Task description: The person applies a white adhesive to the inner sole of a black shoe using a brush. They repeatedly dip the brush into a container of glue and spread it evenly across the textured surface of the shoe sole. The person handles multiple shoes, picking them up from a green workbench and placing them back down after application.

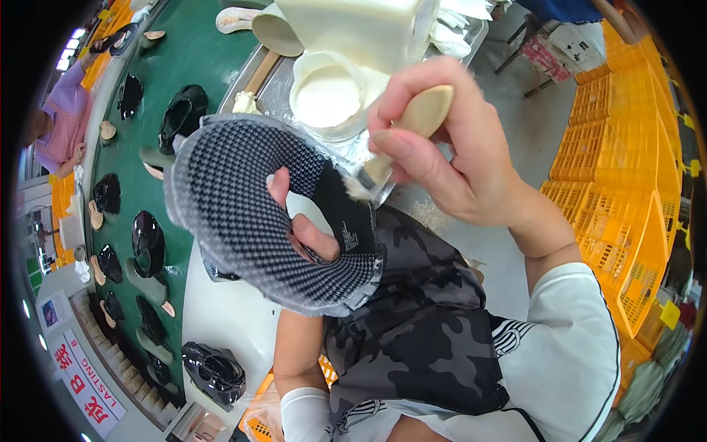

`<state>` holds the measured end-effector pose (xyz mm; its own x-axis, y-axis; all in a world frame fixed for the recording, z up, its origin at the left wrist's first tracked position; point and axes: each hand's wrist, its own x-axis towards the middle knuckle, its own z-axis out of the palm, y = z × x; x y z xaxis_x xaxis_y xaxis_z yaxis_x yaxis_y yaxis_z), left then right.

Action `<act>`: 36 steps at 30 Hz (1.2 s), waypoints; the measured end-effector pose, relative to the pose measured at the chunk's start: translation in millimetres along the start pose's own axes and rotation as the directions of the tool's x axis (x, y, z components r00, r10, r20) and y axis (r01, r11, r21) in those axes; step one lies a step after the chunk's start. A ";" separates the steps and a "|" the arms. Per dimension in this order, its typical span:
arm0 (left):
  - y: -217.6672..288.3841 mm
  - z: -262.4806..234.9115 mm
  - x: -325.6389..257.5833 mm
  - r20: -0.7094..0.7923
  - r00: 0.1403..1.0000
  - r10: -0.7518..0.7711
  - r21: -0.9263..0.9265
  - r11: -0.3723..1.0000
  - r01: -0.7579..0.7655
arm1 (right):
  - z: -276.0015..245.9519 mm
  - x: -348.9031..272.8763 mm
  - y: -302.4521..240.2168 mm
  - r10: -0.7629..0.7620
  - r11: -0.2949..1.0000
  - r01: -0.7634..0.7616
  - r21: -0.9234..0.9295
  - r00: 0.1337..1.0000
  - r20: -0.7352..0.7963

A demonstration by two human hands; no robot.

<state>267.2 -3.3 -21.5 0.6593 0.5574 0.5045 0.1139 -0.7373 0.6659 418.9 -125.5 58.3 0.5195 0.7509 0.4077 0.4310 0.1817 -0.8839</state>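
Observation:
My left hand [317, 239] grips a shoe upper [221, 195], its houndstooth-patterned lining turned toward me. A thumb and a fingertip come through the oval opening in the middle; the other fingers are hidden behind the upper. My right hand [475, 151] is closed around a brush [426, 112] with a pale wooden handle. Its whitish bristles point down at the black part of the lining, and whether they touch it I cannot tell. Just beyond stands a round tub of creamy white paste [329, 99] on a metal tray [276, 99].
A large cream-coloured container [353, 29] stands behind the tub. To the left, a green conveyor [199, 51] carries glossy black uppers [149, 243] and shoe lasts. Another black upper [213, 372] lies on the white surface [221, 317]. Yellow crates [611, 199] are stacked at right. A person [66, 121] sits across the conveyor.

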 end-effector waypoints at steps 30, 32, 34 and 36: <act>-40.9 11.3 30.9 -0.177 0.355 0.918 0.796 0.346 -0.497 | -3.3 -44.7 -8.5 0.017 0.969 -0.032 0.243 0.998 0.064; -44.1 10.3 24.0 -0.204 0.376 0.904 0.769 0.386 -0.509 | 0.1 -40.6 0.4 -0.105 0.987 0.098 0.131 0.993 0.049; -43.0 8.2 23.2 -0.237 0.375 0.896 0.724 0.421 -0.547 | 5.6 -34.4 9.2 -0.220 0.973 0.219 0.069 0.975 0.004; -32.4 15.0 24.8 -0.330 0.463 0.823 0.604 0.561 -0.566 | 9.3 -29.4 13.8 -0.305 0.952 0.307 0.022 0.950 -0.065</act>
<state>291.1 28.7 -38.7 0.1537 -0.2223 0.9628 0.1400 -0.9596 -0.2440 402.8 -139.2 32.0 0.4104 0.6167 0.6718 0.5531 0.4174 -0.7210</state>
